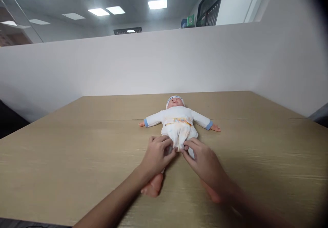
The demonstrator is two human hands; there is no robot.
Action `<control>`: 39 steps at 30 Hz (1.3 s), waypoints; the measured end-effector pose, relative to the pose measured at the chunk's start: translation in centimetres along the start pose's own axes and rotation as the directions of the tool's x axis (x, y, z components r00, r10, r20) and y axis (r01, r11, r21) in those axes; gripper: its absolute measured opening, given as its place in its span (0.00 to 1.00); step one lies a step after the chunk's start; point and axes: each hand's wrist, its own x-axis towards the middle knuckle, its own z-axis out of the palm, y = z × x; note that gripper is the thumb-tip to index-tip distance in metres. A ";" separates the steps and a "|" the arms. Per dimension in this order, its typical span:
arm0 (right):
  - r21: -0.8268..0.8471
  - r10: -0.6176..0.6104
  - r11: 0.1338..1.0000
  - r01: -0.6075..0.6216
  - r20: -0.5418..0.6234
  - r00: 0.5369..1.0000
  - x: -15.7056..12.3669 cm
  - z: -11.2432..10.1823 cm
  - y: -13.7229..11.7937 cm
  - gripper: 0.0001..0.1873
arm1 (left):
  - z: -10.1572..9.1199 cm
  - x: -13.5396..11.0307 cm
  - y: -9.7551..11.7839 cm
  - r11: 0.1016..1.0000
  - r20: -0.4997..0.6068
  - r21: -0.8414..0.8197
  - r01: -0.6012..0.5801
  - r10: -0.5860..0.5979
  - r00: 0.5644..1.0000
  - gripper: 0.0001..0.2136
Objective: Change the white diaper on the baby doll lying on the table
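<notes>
A baby doll lies on its back on the table, head away from me and arms spread wide. It has a white headband and a white top with blue cuffs. Around its hips is a white diaper with a coloured, patterned waist strip. My left hand pinches the diaper's lower edge between the doll's legs. Close beside it, my right hand pinches the same edge on the other side. Both hands partly cover the doll's legs; its feet show below them.
The wood-coloured table stretches out on both sides of the doll, with a seam across its far part. A white partition rises along the back edge and continues on the right. Dark objects stand beyond the left and right table edges.
</notes>
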 end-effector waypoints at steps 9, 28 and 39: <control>0.071 -0.029 0.997 0.026 0.052 0.998 -1.3 -0.3 -0.2 0.13 | 0.2 -0.3 -0.2 0.995 -0.049 -0.087 -0.052 0.048 0.998 0.05; 0.168 0.050 0.984 -0.057 0.048 0.998 -0.2 -0.5 -0.4 0.04 | 0.3 -0.1 -0.1 0.977 0.015 -0.214 -0.006 0.010 1.000 0.08; 0.293 0.286 0.918 -0.266 -0.027 0.958 0.4 -0.8 1.3 0.16 | 1.5 0.9 -1.8 0.660 0.009 -0.731 0.174 -0.245 0.969 0.19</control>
